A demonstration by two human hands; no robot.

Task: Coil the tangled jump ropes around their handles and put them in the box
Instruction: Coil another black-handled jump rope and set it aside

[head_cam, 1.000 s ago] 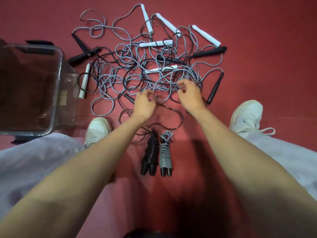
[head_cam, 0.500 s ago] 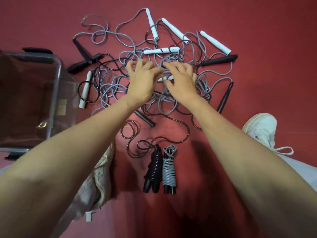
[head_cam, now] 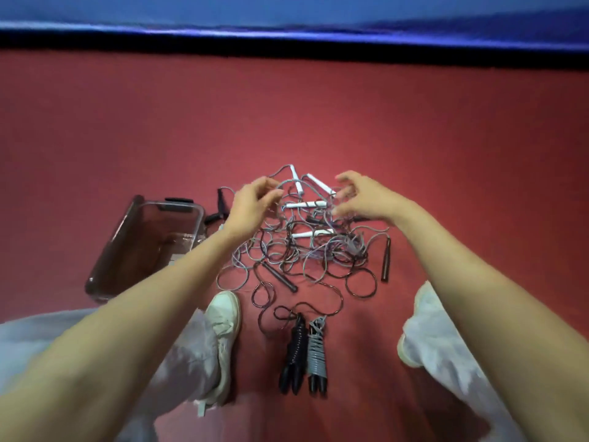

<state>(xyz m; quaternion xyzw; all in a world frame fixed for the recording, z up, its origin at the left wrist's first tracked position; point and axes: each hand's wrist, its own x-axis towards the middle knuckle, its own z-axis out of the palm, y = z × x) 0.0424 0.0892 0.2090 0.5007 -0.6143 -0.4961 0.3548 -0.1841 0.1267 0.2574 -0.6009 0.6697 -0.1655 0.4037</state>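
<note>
Fingers (head_cam: 263, 183) on both hands are spread and loosely curled, holding nothing as far as I can see. The right hand (head_cam: 366, 199) is motion-blurred though, so a cord hooked on a fingertip can't be ruled out. It and the left hand (head_cam: 251, 204) hover apart over the far end of the tangled heap of grey and black jump ropes with white and black stick handles (head_cam: 306, 250), which lies on the red mat floor (head_cam: 446, 138) just right of the clear plastic box (head_cam: 143, 250). Two are already wound, a black coiled rope bundle (head_cam: 294, 349) and a grey coiled rope bundle (head_cam: 316, 352), side by side near the feet, not boxed yet. So I'd call this the untangling step: next means picking one handle and tracing its cord free. Half a second back both hands lay flat on the heap's middle, close together; now they're lifted and wider apart
</note>
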